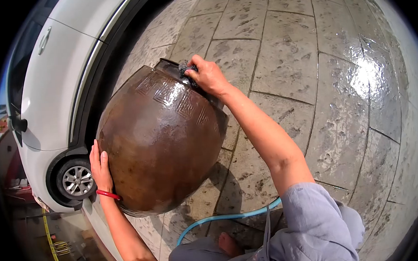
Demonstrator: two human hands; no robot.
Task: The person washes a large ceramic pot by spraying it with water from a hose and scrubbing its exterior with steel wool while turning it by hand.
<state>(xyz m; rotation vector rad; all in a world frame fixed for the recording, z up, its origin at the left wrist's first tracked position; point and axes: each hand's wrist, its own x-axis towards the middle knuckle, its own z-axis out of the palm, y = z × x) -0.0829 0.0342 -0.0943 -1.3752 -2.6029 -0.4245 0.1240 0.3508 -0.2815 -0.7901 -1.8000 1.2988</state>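
A large brown glazed jar (pixel 160 145) lies tipped on its side on the wet paving, its rim toward the upper right and a square-spiral pattern below the neck. My right hand (pixel 208 76) is closed around a grey metal scouring pad (pixel 187 70), which touches the jar's neck at the rim. Against the jar's left side rests my left hand (pixel 100 168), fingers stretched out flat; a red bracelet (pixel 108 194) circles that wrist. The inside of the jar is hidden.
A white car (pixel 60 81) stands close on the left, its front wheel (pixel 76 180) near my left hand. A light blue hose (pixel 232 216) runs over the ground by my legs. Wet stone-patterned paving (pixel 285 55) stretches to the right, with strong sun glare.
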